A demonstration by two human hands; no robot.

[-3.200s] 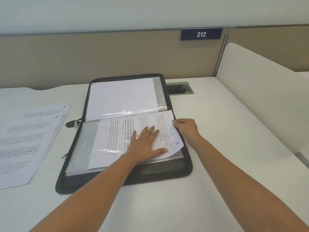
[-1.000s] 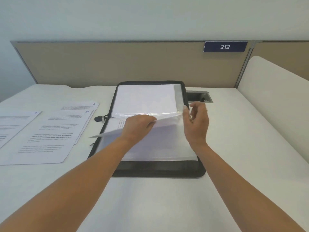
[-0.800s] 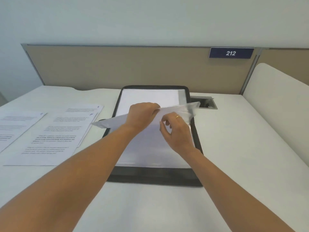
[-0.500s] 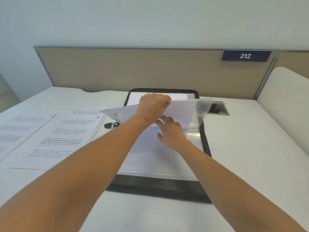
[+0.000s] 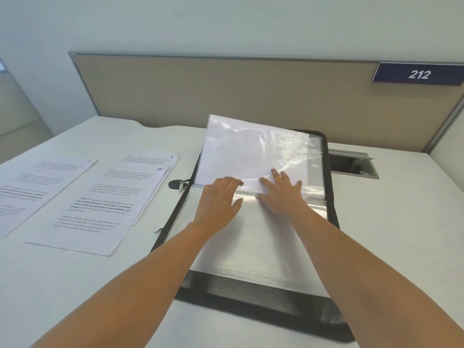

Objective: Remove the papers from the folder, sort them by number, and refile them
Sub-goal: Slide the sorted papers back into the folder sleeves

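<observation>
A black zip-around folder with clear plastic sleeves [image 5: 253, 295] lies open at the centre of the frame on the white desk [image 5: 75, 285]. Both hands rest flat along its middle fold. The left hand [image 5: 219, 202] lies palm down with fingers loosely together, pressing on the sleeves. The right hand [image 5: 281, 194], wearing a gold ring, is spread flat just beside it, fingertips on the lower edge of a clear sleeve holding a blank white sheet [image 5: 251, 151]. That sleeve is turned over onto the folder's far half, its upper left corner lifted off the cover. The near half shows glossy sleeves. In the left of the frame, printed paper sheets with handwritten blue numbers [image 5: 100, 199] lie in overlapping piles on the desk, apart from the folder. A dark blue sign reading 212 [image 5: 418, 74] hangs on the beige partition panel [image 5: 226, 96] at upper right.
</observation>
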